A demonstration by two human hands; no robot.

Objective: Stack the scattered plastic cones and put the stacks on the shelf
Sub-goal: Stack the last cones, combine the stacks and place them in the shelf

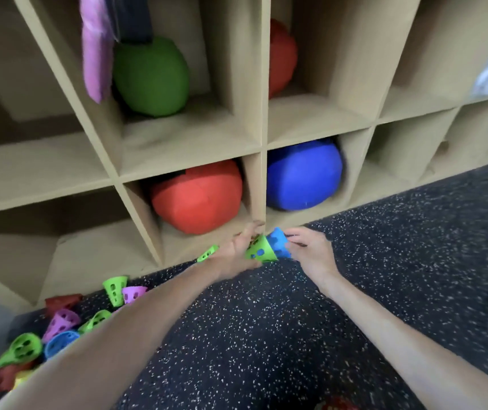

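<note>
You're mid-stacking: your left hand (234,250) pinches the green cone (259,251), your right hand (308,250) pinches the blue cone (278,241); seat them together next, I'd judge.

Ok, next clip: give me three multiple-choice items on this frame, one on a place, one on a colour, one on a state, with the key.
1. Where does the blue ball sit?
A. Bottom-row shelf compartment, right of the red ball
B. On the floor
C. Top row, beside the green ball

2. What colours are the two cones held between the hands?
A. Purple and red
B. Green and blue
C. Yellow and purple

3. What state are the held cones in?
A. Standing apart on the floor
B. Lying on a shelf
C. Nested, gripped by both hands

Key: 1 A, it fills the compartment just right of the red ball's. 2 B, the green cone and the blue cone show between the hands. 3 C, the left hand and right hand hold them together above the floor.
</note>
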